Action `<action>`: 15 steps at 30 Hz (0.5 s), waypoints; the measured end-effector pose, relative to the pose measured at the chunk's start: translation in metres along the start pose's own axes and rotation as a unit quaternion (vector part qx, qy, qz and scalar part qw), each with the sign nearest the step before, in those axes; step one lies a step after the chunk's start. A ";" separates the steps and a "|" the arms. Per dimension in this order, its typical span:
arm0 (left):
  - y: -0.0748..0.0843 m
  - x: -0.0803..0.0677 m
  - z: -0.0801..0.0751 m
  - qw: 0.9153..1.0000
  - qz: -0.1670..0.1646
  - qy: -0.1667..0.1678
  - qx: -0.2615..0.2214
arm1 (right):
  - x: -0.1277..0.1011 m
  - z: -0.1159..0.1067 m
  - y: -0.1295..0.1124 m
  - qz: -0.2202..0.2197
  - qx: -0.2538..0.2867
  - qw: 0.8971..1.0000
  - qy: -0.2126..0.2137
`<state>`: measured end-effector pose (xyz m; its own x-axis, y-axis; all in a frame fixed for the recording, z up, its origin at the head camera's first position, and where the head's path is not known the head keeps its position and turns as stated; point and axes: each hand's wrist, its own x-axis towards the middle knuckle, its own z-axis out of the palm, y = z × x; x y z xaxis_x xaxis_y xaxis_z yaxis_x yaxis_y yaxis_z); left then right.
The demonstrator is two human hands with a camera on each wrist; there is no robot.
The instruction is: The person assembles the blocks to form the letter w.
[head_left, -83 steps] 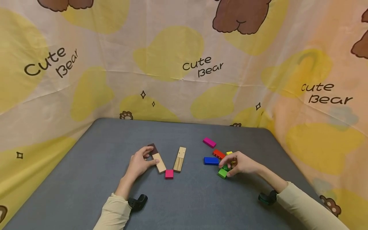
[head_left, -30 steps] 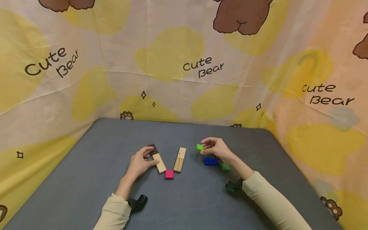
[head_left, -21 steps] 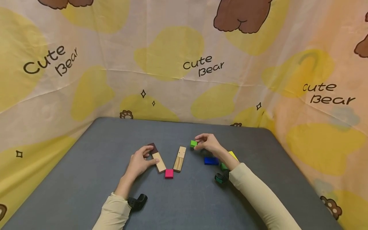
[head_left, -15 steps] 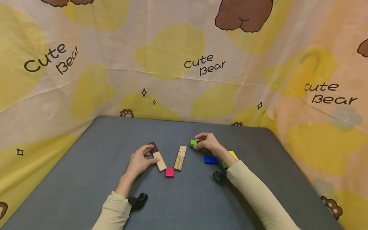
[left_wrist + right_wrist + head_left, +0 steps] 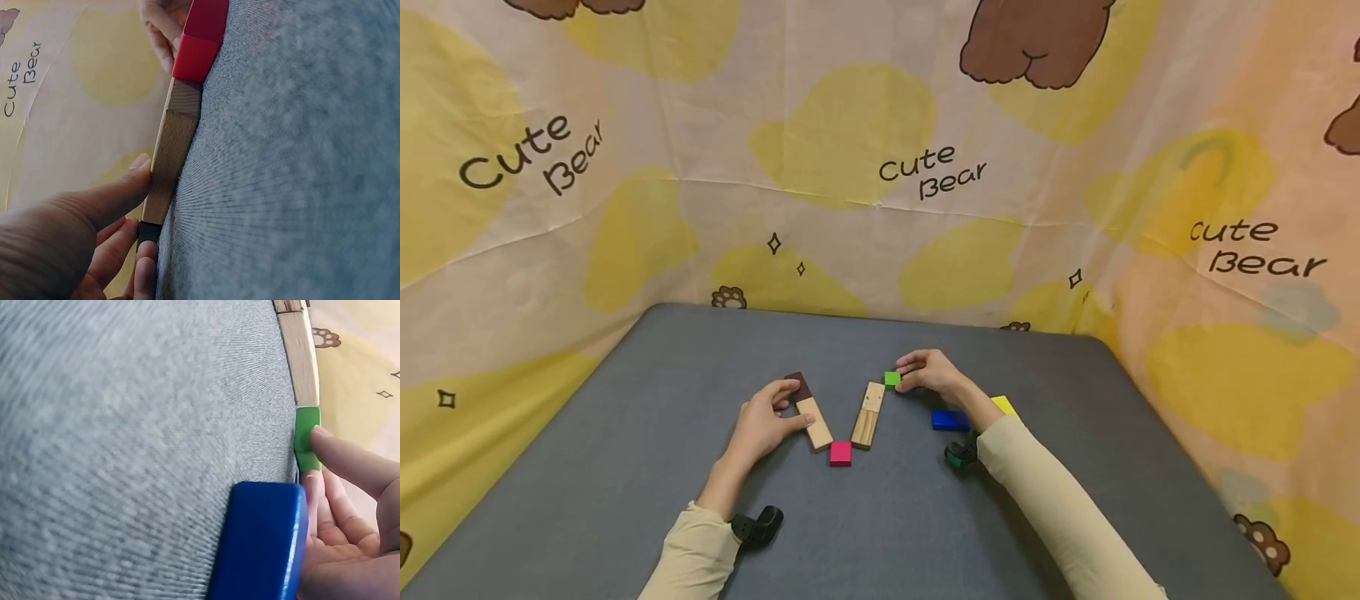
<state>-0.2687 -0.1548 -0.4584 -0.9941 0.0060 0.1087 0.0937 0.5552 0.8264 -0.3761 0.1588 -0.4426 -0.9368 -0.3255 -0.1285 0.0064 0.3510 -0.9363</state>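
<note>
On the grey table (image 5: 625, 433) two plain wooden planks form a V with a pink block (image 5: 840, 452) at its near point. My left hand (image 5: 801, 406) grips the left plank (image 5: 815, 421), thumb on one side and fingers by the dark brown block (image 5: 799, 386) at its far end. My right hand (image 5: 901, 375) pinches a small light green block (image 5: 892, 379) at the far end of the right plank (image 5: 868, 414). The right wrist view shows this green block (image 5: 306, 440) in line with the plank (image 5: 299, 356), a fingertip (image 5: 325, 434) on it.
A blue block (image 5: 950, 419) lies just right of my right forearm, large in the right wrist view (image 5: 262, 537). A yellow block (image 5: 1003, 405) shows beyond the sleeve. A cloth printed with bears walls the table at the back and on both sides.
My right hand lifted the light green block from the pile at the right and carried it left to the far end of the right plank. The left hand stayed put.
</note>
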 end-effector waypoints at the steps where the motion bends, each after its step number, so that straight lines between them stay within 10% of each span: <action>1: 0.000 0.000 0.000 1.000 0.000 -0.001 0.001 | 0.000 0.001 0.001 0.003 0.001 1.000 0.001; 15: -0.003 0.002 0.001 1.000 0.002 0.003 0.005 | 0.003 -0.001 0.002 0.028 0.047 0.998 -0.012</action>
<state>-0.2705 -0.1553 -0.4613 -0.9933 0.0035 0.1159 0.0977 0.5637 0.8202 -0.3792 0.1594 -0.4446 -0.9254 -0.3290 -0.1880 0.0924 0.2852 -0.9540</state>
